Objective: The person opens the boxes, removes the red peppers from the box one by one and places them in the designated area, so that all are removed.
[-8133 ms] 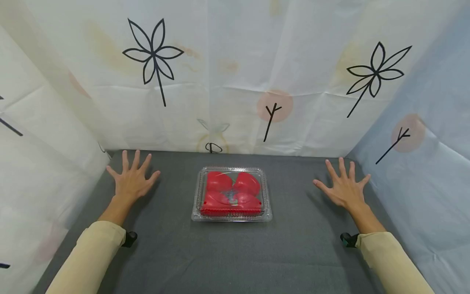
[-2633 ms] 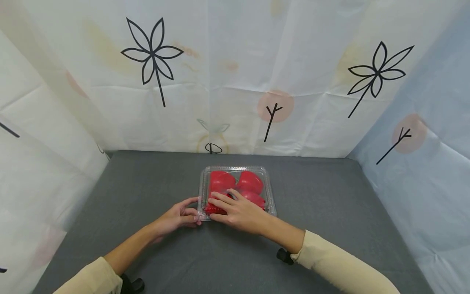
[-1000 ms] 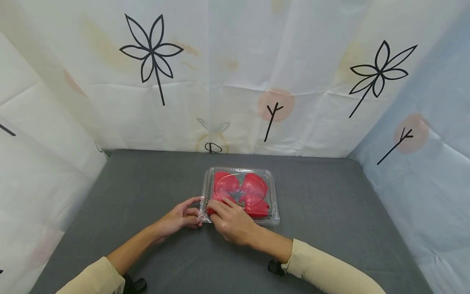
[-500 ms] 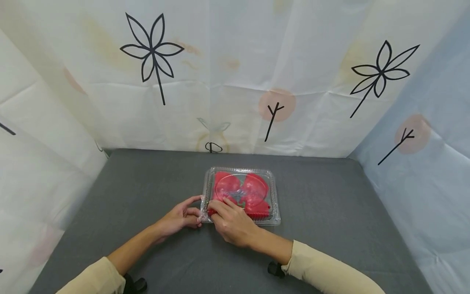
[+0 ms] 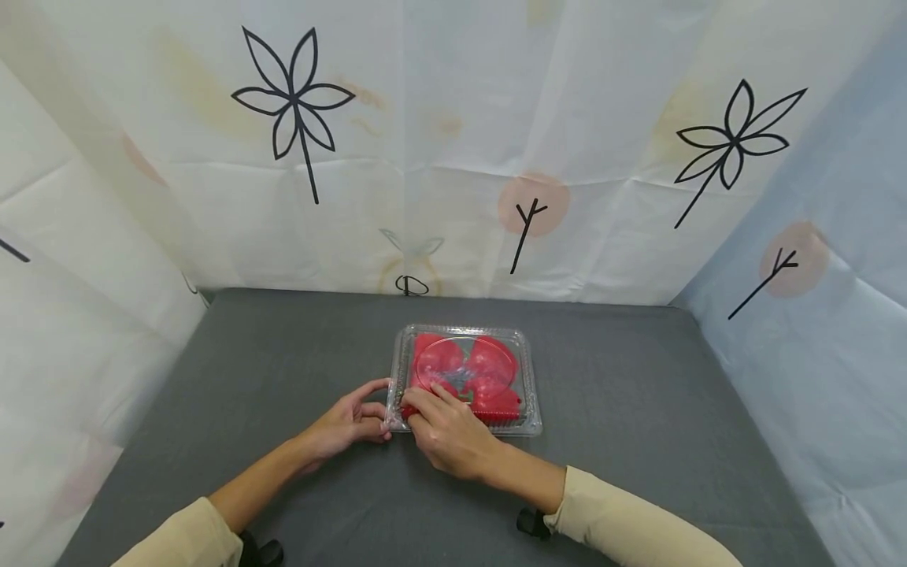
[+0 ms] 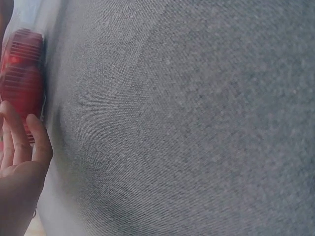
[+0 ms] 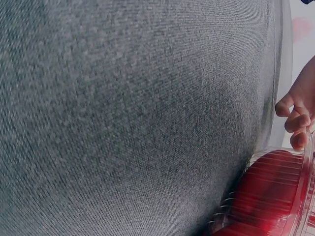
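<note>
Clear plastic box [image 5: 530, 378] with red, rounded pieces [image 5: 492, 358] inside, sitting flat on a dark grey table [image 5: 623, 409], in front of the person and a little nearer the cloth backdrop [image 5: 453, 118] than the near edge of the view. From my remote post I follow it through the head camera and one camera on each wrist.

The person's left hand [image 5: 342, 421] is at the box's left side, its fingers touching the rim by the near-left corner. Some of those fingers are bent, but I cannot tell whether they grip the rim or only brace it. The right hand [image 5: 448, 435] reaches across to the near side of the box, left of its middle. Its fingers are curled over the front of the clear top and appear to me to pinch the edge there, though the thumb's contact is hidden.

As for progress, I would judge this an early stage: both hands are placed at the same corner, and that much is done. The top lies over the red pieces, I see no gap between it and the base, and nothing is out of the box. Whatever the right hand is working at along that edge looks unfinished to me.
</note>
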Available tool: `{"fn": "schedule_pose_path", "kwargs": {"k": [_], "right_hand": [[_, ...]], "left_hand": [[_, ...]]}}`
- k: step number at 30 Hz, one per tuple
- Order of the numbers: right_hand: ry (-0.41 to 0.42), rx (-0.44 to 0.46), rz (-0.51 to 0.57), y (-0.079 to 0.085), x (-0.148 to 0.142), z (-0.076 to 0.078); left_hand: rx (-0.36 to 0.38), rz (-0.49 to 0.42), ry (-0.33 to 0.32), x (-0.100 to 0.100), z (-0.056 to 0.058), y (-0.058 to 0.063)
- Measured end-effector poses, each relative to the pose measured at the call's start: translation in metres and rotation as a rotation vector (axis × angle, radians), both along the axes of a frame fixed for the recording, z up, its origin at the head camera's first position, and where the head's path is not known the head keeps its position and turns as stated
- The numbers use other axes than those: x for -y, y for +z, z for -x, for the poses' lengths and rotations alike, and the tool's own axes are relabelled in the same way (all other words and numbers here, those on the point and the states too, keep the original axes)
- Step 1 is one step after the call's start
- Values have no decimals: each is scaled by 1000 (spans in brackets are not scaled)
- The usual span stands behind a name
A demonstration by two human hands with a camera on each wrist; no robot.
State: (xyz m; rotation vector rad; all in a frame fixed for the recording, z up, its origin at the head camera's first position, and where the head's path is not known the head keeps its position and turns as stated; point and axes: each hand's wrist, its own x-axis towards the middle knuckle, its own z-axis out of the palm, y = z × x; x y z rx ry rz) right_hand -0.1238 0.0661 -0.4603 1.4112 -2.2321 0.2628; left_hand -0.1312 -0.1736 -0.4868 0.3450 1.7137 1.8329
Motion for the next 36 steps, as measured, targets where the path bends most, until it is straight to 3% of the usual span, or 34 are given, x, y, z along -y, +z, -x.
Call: {"fn": "schedule_pose_path", "kwargs": {"k": [8,17,24,29,36], "right_hand": [[-18,36,-18,0,0,-1],[-11,16,5,2,3,-2],[-19,-47,0,1,1,-2],[0,-68,4,1,0,0],[46,-73,6,3,-2,1]], "left_hand": [[-32,-39,-19,1,1,-2],[-56,-34,-12,3,0,-4],[-9,57,0,3,4,2],[51,15,25,1,2,3],[44,23,86,-3,2,2]]}}
